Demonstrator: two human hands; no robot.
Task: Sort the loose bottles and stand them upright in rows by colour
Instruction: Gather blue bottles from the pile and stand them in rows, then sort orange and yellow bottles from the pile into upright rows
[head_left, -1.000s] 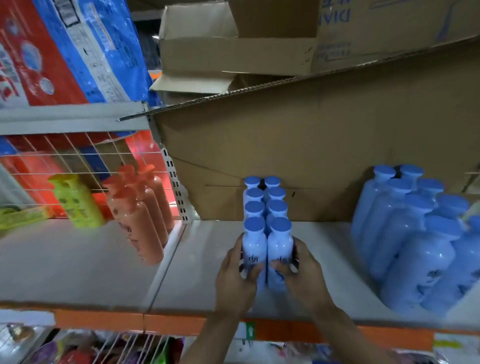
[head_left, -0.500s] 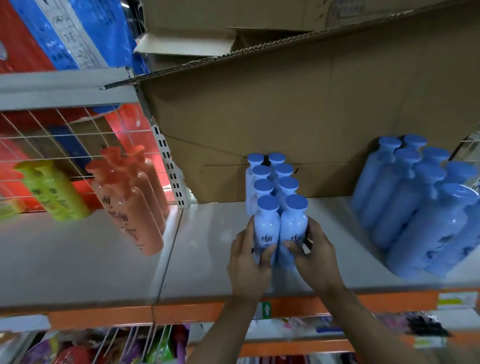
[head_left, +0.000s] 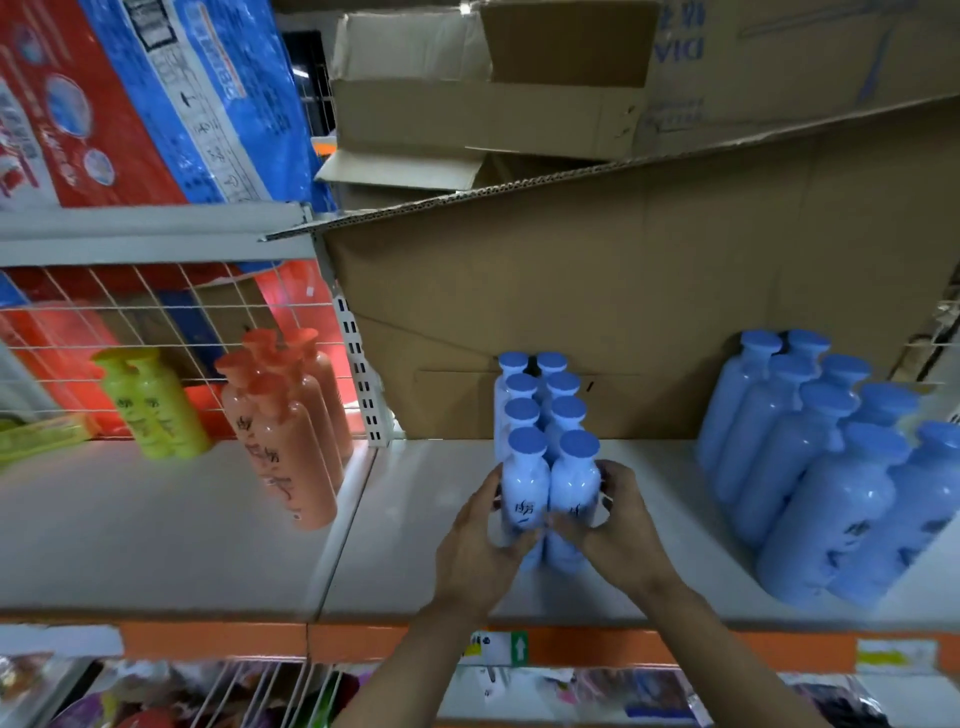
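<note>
Centre frame, shelf (head_left: 415, 545): two front bottles (head_left: 524, 488) upright, long axes vertical, heading a double blue row running back. Left hand (head_left: 480, 545) curls round the left one, right hand (head_left: 618, 525) round the right. Both equally near; the row lies straight beyond them.

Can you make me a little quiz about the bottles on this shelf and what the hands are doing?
1. True or false: the orange bottles stand left of the yellow bottles.
2. How many pale blue bottles are in the double row between the hands?
3. Which bottle does the left hand grip: A) front left bottle, B) an orange one, C) none?

Key: 1 false. 2 eight. 3 A; the right hand grips the front right bottle.
</note>
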